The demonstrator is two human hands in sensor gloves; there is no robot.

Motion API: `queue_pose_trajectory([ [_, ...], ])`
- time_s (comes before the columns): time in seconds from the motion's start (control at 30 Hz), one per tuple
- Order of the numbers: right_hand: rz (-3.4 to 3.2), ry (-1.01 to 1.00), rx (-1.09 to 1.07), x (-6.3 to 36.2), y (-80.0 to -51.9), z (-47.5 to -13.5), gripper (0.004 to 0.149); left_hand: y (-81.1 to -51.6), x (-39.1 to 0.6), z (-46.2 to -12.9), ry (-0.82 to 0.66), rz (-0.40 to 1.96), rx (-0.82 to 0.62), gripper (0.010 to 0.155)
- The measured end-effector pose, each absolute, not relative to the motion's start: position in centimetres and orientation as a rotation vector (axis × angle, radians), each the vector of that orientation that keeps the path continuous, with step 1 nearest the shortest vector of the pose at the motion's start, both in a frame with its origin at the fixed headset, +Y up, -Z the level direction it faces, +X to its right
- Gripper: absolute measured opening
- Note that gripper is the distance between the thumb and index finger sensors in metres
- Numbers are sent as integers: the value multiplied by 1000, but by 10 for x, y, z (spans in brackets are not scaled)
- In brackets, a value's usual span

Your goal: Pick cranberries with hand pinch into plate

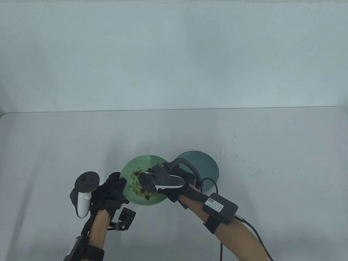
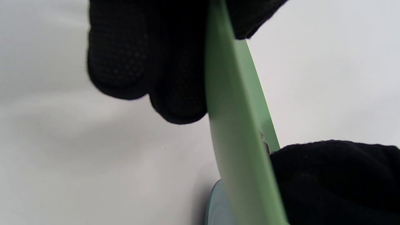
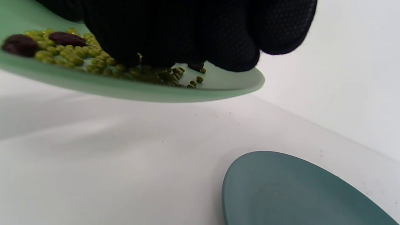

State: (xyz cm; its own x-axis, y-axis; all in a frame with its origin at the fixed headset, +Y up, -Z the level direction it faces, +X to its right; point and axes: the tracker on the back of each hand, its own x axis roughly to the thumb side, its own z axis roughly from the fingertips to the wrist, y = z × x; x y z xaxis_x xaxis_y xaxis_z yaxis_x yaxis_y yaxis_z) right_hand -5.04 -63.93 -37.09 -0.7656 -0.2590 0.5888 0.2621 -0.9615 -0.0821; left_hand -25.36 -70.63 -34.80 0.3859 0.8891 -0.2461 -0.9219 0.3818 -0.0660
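The left hand (image 1: 112, 190) grips the near-left rim of the green plate (image 1: 136, 165), steadying it for picking. The right hand (image 1: 174, 187) reaches into the cranberries (image 3: 67, 38) among green beans; its fingers (image 3: 231, 47) press together, pinch unconfirmed. The teal plate (image 3: 281, 187) waits right on the counter (image 1: 81, 141)

A plain white table (image 1: 81, 141) runs back to a pale wall, its top lightly scuffed and speckled towards the right. Near the front edge a dark teal plate (image 1: 208, 165) lies flat on it, and nothing shows in the bare part of it that can be seen. Just to its left is a light green plate (image 1: 130, 170) strewn with small yellow-green beads and a few dark red cranberries (image 1: 147, 197); in the wrist views it seems raised off the tabletop, its rim tilted above the surface.
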Motion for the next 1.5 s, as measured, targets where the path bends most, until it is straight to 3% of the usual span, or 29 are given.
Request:
queue_pose_trajectory([
  [1.07,-2771,-79,-992,-50,-640,-374,50,-706,-255,-348,174,1172,-201,53],
  [1.5,-2875,-10,-935,-26,-605,-383,49,-707,-254,-348,178,1156,-202,53],
])
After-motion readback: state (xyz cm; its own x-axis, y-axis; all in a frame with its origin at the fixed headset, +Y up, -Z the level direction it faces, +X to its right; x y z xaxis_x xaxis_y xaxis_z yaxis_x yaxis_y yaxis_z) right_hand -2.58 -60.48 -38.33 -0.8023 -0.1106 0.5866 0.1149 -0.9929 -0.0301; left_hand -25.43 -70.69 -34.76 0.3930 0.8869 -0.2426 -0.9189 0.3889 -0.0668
